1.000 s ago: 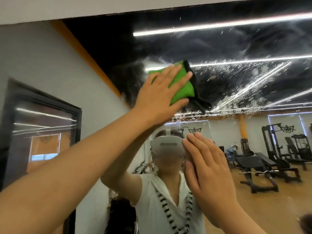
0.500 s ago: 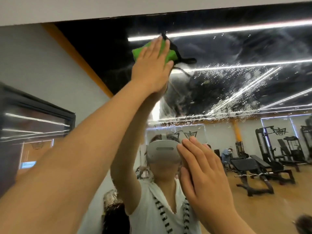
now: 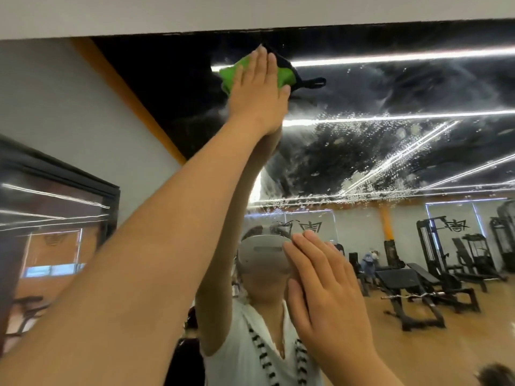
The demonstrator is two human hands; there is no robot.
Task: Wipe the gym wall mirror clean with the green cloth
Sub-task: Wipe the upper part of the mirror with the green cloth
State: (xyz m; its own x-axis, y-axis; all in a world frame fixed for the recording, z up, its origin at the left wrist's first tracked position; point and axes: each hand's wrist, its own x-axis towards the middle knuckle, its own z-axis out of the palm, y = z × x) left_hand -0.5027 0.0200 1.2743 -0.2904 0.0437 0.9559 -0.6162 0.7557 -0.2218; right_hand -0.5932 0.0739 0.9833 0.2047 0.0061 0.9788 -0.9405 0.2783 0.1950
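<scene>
A: Status on the mirror [image 3: 390, 87]?

B: Person's left hand [image 3: 259, 87] is up just under the mirror's top edge. Fingers straight and close together, palm pressing the green cloth [image 3: 230, 76] flat to the glass. No pinch, no curl.

A: Cloth position?

B: Just below the mirror's top edge, mostly hidden under the palm. Green shows on both sides of the fingers. A black loop [image 3: 313, 82] on its trim sticks out to the right.

A: Other hand?

B: The right hand [image 3: 328, 296] is lower on the mirror, well below the cloth. Fingers straight, slightly spread, holding nothing. It looks laid flat on the glass (can't confirm contact from where I stand).

A: Glass condition?

B: There are droplets [image 3: 362, 168] and white streaks across the mirror's upper part, right of and below the cloth. The dark patch left of the cloth looks far less speckled.

A: What's reflected?

B: White headset [image 3: 262, 254] beside the right hand's fingertips, weight benches [image 3: 412, 285] on a wood floor at the mirror's lower right, and strip lights [image 3: 390, 55] near its top. A pale wall [image 3: 250, 12] runs above the mirror.
</scene>
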